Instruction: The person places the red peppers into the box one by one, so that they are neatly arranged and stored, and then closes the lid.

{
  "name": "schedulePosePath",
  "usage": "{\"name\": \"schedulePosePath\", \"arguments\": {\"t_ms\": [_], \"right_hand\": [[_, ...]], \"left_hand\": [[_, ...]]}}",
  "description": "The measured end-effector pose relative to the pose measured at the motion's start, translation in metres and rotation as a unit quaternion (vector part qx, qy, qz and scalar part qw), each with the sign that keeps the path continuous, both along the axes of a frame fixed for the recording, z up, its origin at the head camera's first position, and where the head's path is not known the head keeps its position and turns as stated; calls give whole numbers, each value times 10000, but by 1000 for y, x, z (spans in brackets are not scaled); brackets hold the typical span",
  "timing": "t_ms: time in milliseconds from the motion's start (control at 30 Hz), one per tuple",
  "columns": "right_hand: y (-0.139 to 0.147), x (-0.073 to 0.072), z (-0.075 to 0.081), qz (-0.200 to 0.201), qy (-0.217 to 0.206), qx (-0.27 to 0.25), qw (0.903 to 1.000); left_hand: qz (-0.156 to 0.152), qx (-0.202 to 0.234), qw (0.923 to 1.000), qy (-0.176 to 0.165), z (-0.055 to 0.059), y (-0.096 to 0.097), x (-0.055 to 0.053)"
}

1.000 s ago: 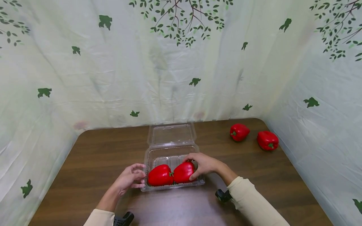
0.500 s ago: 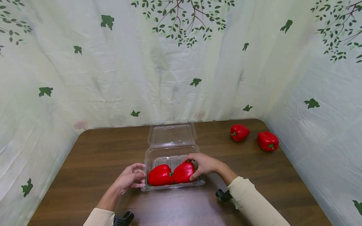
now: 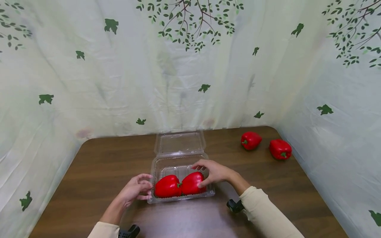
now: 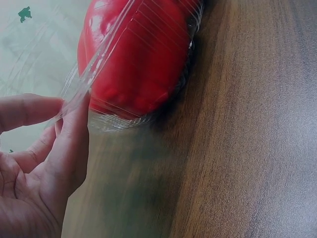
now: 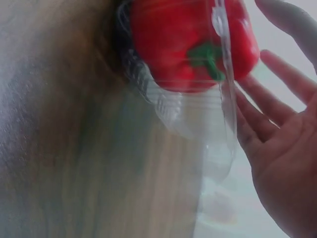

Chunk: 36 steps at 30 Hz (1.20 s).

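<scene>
A clear plastic clamshell container (image 3: 160,200) stands on the table with its lid (image 3: 180,143) folded back. Two red bell peppers, the left one (image 3: 166,186) and the right one (image 3: 191,183), lie side by side in its front half. My left hand (image 3: 135,191) pinches the container's left rim between thumb and finger, plainest in the left wrist view, where a pepper (image 4: 133,59) shows through the plastic. Around the right pepper my right hand (image 3: 215,172) is spread with loose fingers. In the right wrist view, those extended fingers (image 5: 270,106) lie beside that pepper (image 5: 168,49), whose green stem faces the camera.
Two more red bell peppers, one (image 3: 251,140) and another (image 3: 280,149), lie at the back right of the brown wooden table (image 3: 113,155). A pale leaf-printed curtain (image 3: 134,82) hangs behind the table and along both sides.
My right fingers have loosened from the right pepper and lifted slightly off it. The left hand keeps its place at the rim, and the peppers stay in the container.
</scene>
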State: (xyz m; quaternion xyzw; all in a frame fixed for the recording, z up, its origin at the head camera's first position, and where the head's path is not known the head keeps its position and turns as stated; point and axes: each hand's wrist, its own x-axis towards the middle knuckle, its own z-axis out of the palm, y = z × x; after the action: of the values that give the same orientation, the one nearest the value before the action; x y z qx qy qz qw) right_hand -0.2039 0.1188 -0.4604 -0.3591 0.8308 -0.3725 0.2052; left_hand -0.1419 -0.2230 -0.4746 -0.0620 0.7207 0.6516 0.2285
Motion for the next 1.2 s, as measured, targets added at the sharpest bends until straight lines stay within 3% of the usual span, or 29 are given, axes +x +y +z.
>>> {"name": "schedulePosePath", "arguments": {"t_ms": [200, 433, 767, 1067, 1200], "right_hand": [[13, -8, 1, -349, 161, -666, 9970], [40, -24, 3, -1205, 644, -914, 9864], [88, -46, 0, -2349, 1337, -929, 9583], [122, -58, 2, -3227, 1434, -578, 9338], [132, -61, -1, -3621, 1488, -585, 9183]], "left_hand": [[16, 44, 10000, -10, -1, -1, 1], [41, 19, 10000, -15, 0, -1, 0], [23, 15, 10000, -25, 0, 0, 1], [30, 41, 10000, -20, 0, -1, 1], [33, 51, 10000, -44, -1, -1, 1]]}}
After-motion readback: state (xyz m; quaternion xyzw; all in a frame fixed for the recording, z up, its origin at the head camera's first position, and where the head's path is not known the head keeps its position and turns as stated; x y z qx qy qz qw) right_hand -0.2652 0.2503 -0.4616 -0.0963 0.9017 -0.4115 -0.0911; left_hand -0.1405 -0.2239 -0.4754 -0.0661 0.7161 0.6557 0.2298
